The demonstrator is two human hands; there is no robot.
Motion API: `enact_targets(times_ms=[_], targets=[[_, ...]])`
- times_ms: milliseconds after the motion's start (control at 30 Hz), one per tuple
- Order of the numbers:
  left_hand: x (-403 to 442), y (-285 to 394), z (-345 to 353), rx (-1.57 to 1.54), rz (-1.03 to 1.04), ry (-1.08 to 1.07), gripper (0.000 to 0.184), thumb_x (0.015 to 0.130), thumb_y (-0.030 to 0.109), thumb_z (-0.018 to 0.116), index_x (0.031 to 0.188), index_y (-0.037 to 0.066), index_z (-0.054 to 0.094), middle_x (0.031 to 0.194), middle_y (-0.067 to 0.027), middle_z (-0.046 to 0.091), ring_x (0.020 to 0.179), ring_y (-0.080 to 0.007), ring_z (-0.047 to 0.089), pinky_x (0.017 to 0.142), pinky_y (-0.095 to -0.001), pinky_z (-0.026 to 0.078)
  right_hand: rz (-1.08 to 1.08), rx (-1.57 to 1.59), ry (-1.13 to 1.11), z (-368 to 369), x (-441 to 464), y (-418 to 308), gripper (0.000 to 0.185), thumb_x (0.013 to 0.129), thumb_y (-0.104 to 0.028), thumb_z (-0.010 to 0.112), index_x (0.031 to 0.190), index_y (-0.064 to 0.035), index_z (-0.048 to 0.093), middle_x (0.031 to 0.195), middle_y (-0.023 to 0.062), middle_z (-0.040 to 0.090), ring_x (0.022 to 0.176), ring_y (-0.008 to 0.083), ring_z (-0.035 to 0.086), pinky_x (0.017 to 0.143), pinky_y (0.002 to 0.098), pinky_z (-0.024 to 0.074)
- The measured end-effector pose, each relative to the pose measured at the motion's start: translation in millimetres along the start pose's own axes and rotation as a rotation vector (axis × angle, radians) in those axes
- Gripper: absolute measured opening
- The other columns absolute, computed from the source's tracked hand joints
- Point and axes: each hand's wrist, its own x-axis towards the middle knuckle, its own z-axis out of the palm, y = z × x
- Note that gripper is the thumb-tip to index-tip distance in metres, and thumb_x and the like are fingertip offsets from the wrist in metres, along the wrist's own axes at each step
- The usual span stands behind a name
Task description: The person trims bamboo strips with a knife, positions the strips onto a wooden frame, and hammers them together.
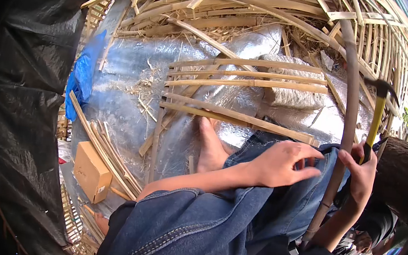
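Note:
My right hand (362, 175), at the right, is closed round the lower handle of a claw hammer (378, 113). The handle is yellow and black, and the dark head points up. A long bamboo pole (351, 93) runs past that hand, close to the thumb. My left hand (287, 163) hovers over my jeans, its fingers curved and apart with nothing visible between them. Just beyond it lies a frame of split bamboo slats (248, 82), several slats set across an upright strip. The slats' right part passes over a rough stone block (294, 94).
Silvery sheeting (129, 80) covers the ground. Bamboo strips (217, 4) are piled at the back. Left are a blue plastic bag (84, 72), a cardboard box (91, 170) and a black tarp (27, 109). A thick log (401, 165) and another person (369, 239) are at the right.

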Motion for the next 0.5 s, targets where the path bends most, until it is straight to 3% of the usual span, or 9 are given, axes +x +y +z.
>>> enact_targets(times_ms=[133, 167, 267, 300, 400, 467, 500], targets=[[-11, -49, -3, 0.404, 0.120, 0.344, 0.023, 0.091, 0.018, 0.070, 0.108, 0.002, 0.070, 0.101, -0.0142, 0.071, 0.092, -0.0284, 0.069, 0.084, -0.0376, 0.055, 0.076, 0.003, -0.006, -30, -29, 34, 0.038, 0.076, -0.010, 0.085, 0.080, -0.0100, 0.047, 0.079, -0.0008, 0.062, 0.075, 0.0074, 0.054, 0.073, 0.0248, 0.0429], [-14, -55, -7, 0.436, 0.074, 0.300, 0.030, 0.090, 0.020, 0.071, 0.114, 0.003, 0.069, 0.109, -0.0141, 0.068, 0.108, -0.0304, 0.063, 0.094, -0.0412, 0.050, 0.101, 0.004, 0.012, -32, -39, 42, 0.040, 0.076, -0.010, 0.085, 0.080, -0.0105, 0.046, 0.080, -0.0005, 0.062, 0.075, 0.0076, 0.054, 0.073, 0.0249, 0.0432], [-22, -71, -7, 0.621, 0.198, 0.266, 0.040, 0.088, 0.022, 0.073, 0.123, 0.005, 0.066, 0.121, -0.0133, 0.064, 0.120, -0.0324, 0.056, 0.103, -0.0452, 0.044, 0.167, 0.081, 0.039, -35, -62, 71, 0.042, 0.077, -0.007, 0.085, 0.082, -0.0113, 0.044, 0.082, 0.0011, 0.063, 0.075, 0.0084, 0.056, 0.073, 0.0254, 0.0450], [-24, -79, -6, 0.660, 0.183, 0.182, 0.052, 0.086, 0.023, 0.074, 0.134, 0.006, 0.059, 0.128, -0.0120, 0.059, 0.124, -0.0331, 0.051, 0.108, -0.0480, 0.039, 0.188, 0.133, 0.045, -34, -67, 78, 0.041, 0.078, -0.007, 0.085, 0.082, -0.0112, 0.044, 0.082, 0.0014, 0.063, 0.075, 0.0087, 0.057, 0.072, 0.0256, 0.0455], [-16, -80, -1, 0.856, 0.193, 0.312, 0.057, 0.085, 0.021, 0.074, 0.137, 0.007, 0.056, 0.128, -0.0122, 0.059, 0.123, -0.0330, 0.052, 0.108, -0.0467, 0.040, 0.239, 0.180, 0.060, -32, -74, 98, 0.042, 0.079, -0.006, 0.084, 0.082, -0.0109, 0.043, 0.081, 0.0020, 0.063, 0.075, 0.0096, 0.059, 0.070, 0.0258, 0.0472], [-7, -86, -6, 0.856, 0.211, 0.274, 0.060, 0.084, 0.017, 0.073, 0.140, 0.008, 0.054, 0.125, -0.0115, 0.060, 0.121, -0.0316, 0.054, 0.107, -0.0462, 0.041, 0.253, 0.228, 0.084, -26, -75, 99, 0.043, 0.079, -0.006, 0.084, 0.081, -0.0114, 0.042, 0.080, 0.0018, 0.063, 0.075, 0.0096, 0.059, 0.070, 0.0258, 0.0475], [-4, -91, -8, 0.868, 0.156, 0.159, 0.059, 0.084, 0.016, 0.072, 0.139, 0.007, 0.054, 0.123, -0.0107, 0.061, 0.120, -0.0302, 0.055, 0.107, -0.0454, 0.041, 0.258, 0.235, 0.081, -25, -74, 100, 0.044, 0.079, -0.006, 0.084, 0.080, -0.0119, 0.041, 0.080, 0.0017, 0.063, 0.073, 0.0094, 0.059, 0.069, 0.0256, 0.0476]])
